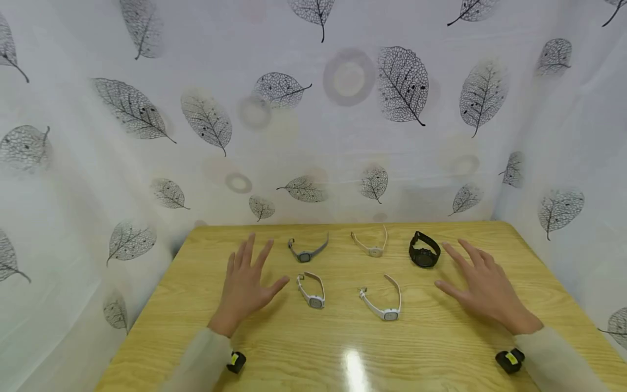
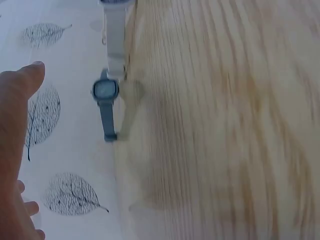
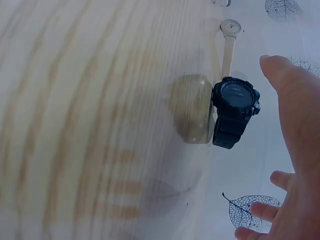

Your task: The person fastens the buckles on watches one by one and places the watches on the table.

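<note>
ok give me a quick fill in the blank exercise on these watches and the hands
1. The table holds ____ watches in all.
2. The black watch lies nearest the person's ____ hand.
3. The grey watch lies in the back row, just ahead of the ____ hand's fingertips.
4. Both the left hand and the right hand have their fingers ____, holding nothing.

Missing words: five; right; left; spread

near my left: grey watch (image 1: pixel 307 252), back row, on edge, strap open, plus white watch (image 1: pixel 312 290) in front | near my right: black watch (image 1: pixel 423 250), strap looped, back row
</note>
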The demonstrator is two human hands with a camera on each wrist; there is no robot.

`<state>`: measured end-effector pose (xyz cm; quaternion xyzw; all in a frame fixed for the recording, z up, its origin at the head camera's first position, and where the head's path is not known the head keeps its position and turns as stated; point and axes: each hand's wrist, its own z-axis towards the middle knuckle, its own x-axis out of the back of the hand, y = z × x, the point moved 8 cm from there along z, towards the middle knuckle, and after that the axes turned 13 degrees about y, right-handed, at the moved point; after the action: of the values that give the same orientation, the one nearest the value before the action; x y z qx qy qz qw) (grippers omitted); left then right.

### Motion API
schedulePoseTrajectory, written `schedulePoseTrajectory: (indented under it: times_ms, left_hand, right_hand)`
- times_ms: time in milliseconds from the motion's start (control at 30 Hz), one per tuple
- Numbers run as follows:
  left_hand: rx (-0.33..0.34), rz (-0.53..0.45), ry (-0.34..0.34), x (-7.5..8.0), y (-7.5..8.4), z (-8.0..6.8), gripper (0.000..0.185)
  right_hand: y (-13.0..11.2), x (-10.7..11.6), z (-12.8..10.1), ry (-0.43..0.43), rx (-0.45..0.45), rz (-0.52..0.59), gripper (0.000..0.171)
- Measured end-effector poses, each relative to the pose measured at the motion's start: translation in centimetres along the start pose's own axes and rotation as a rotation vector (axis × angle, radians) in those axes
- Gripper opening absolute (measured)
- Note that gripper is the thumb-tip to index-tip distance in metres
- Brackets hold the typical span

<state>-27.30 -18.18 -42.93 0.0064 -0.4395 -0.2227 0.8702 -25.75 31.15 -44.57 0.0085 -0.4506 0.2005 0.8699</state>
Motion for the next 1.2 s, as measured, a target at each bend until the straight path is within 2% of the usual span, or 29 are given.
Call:
schedulePoseTrajectory:
  times_ms: [200, 367, 600, 800, 933, 1100, 1200]
  left_hand:
    - [-0.047, -0.059, 0.056, -0.3, 3.1, 0.0, 0.105]
    - [-0.076, -0.097, 0.068, -0.3, 5.5, -0.1, 0.114]
    - [-0.118, -0.146, 0.099, -0.3, 9.0, -0.2, 0.121]
    - [-0.151, -0.231, 0.068, -0.8, 12.5, -0.2, 0.122]
    - [-0.122, -0.291, 0.034, -1.3, 14.4, -0.4, 0.118]
    - [-0.054, -0.348, -0.043, -3.0, 16.1, -0.9, 0.111]
    - [-0.018, -0.387, -0.063, -3.8, 17.0, -1.1, 0.107]
  right_hand:
    - [-1.0, 0.0, 0.2, -0.008, 0.013, 0.039, 0.094]
    - [-1.9, 0.0, 0.2, -0.019, 0.021, 0.084, 0.093]
    - [-2.8, -0.5, -0.1, -0.106, -0.054, 0.184, 0.09]
    - [-3.9, -1.0, 0.0, -0.115, -0.05, 0.256, 0.089]
    - [-4.6, -1.4, -0.1, -0.125, -0.049, 0.315, 0.085]
    - [-5.5, -2.1, -0.1, -0.149, -0.059, 0.391, 0.08]
    - [-6.0, -2.4, -0.1, -0.154, -0.059, 0.431, 0.078]
